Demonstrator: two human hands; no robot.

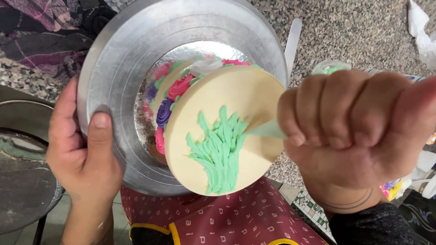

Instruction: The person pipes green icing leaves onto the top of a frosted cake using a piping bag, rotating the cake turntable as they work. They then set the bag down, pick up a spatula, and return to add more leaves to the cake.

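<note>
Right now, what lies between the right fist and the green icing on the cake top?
In the head view, only the piping bag's pale green tip spans from right hand to green icing.

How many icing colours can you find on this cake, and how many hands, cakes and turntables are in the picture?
Icing colours: 5 (cream top, green strokes, pink, purple, white)
Hands: 2 (left hand, right hand)
Cake: 1
Turntable: 1
Piping tip: 1
Total: 10
</note>
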